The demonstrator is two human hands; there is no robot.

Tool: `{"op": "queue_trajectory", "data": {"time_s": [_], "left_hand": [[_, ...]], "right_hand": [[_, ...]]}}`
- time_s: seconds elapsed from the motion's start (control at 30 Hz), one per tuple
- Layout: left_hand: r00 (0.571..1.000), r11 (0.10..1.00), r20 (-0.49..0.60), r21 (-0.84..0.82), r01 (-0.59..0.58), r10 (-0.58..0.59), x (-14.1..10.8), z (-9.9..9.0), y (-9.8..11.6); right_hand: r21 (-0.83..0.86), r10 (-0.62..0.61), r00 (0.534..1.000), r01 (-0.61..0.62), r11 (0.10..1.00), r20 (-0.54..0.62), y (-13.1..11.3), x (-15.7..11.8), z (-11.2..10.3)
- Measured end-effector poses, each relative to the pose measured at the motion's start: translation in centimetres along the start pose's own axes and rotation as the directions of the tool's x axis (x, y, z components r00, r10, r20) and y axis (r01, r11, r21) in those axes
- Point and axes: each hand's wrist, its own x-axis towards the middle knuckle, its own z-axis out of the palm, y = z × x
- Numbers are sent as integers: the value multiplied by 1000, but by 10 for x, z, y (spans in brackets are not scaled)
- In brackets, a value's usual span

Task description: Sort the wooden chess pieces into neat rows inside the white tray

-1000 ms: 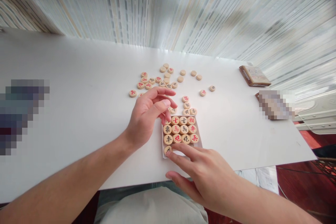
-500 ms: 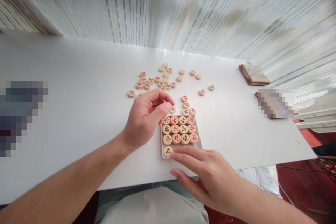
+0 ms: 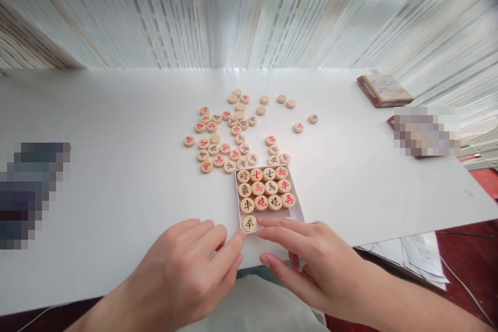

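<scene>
A shallow white box near the table's front edge holds rows of round wooden Chinese chess pieces marked in red and black. One black-marked piece sits alone in its front left corner. My left hand is closed, fingers curled, its index finger pointing to the box's front left corner just beside that piece. No piece shows in it. From the other side my right hand reaches over the front of the box, fingers stretched and apart, fingertips close to the lone piece. Whether they touch it I cannot tell.
Loose chess pieces lie scattered on the white table behind the box, some face down. A small brown-edged box and a blurred-out object are at the right. Another blurred-out object is at far left. Striped curtains hang behind.
My left hand has come down from above the loose pieces to the box's front left corner, uncovering pieces behind the box. My right hand has hardly moved. The view has shifted slightly.
</scene>
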Motion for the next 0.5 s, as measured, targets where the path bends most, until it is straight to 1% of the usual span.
{"op": "queue_trajectory", "data": {"time_s": [0.1,0.17,0.5], "left_hand": [[997,993,12,88,-72,71,-1,6,-4],[996,991,20,102,-86,85,1,8,-6],[995,994,35,56,-95,94,1,12,-13]], "right_hand": [[18,-13,999,14,1000,-30,0,0,1],[25,-17,999,18,1000,-45,-1,-1,1],[45,29,1000,-29,999,-11,1,-1,-6]]}}
